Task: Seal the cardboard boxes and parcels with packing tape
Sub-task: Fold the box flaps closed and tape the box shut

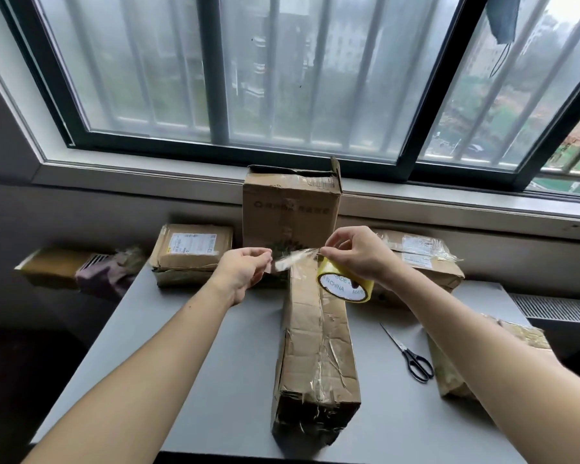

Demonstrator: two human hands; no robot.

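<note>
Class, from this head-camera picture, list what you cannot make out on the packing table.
Head view:
- Label on the left parcel: print too small and blurred.
- Tall box: contents hidden by its own walls.
- Right parcel: partly hidden by the right forearm.
- Tape strip: blurred; its end is hidden in the left hand grip.

— What's on the table [215, 380]?
— A long box [315, 346] lies down the middle. Behind it, a tall box [290, 209] stands below the window sill.
— And beside those?
— A left parcel [191, 252] and a right parcel [422, 262] flank the tall box. Scissors [412, 356] lie right of the long box, with an edge parcel [449, 373] beyond them.
— The tape?
— The tape roll [345, 284] is in the right hand [355, 256], above the long box's far end. Its strip [293, 261] runs left to the left hand [245, 269].
</note>
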